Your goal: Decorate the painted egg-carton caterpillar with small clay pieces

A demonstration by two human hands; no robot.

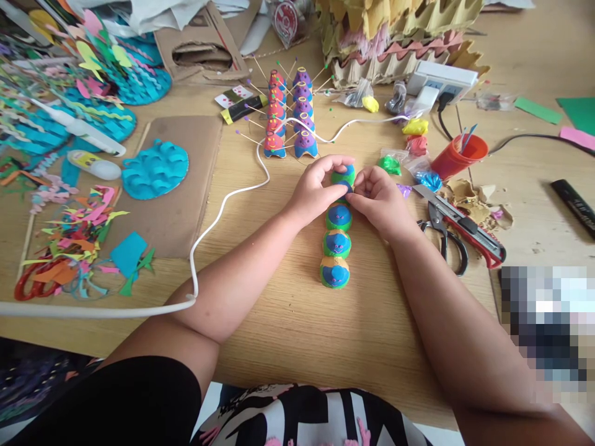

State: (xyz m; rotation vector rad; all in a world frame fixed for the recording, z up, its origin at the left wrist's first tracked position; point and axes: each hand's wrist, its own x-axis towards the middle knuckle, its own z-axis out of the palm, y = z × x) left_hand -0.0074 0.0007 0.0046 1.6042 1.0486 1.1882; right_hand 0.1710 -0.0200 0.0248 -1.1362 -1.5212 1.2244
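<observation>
A row of egg-carton cups (338,243) coated in blue and green clay, with small pink dots, runs away from me on the table. My left hand (320,183) grips the far end of the row, thumb and forefinger bent around a far cup (343,177). Close against it on the right, my right hand (379,198) has its thumb and finger pinched together at the blue clay; anything between those fingertips is hidden. Beyond my hands stand two rows of finished-looking cup figures, one red and blue (275,118), one purple and blue (304,118), with pins sticking out.
A white cord (232,193) crosses my left forearm. Right of my hands lie a utility knife (465,226), scissors (458,254), an orange cup (460,155) and bagged clay (389,165). Leftward are cardboard (195,186), a blue paper disc (155,170), a glue gun (83,127) and paper scraps (88,229).
</observation>
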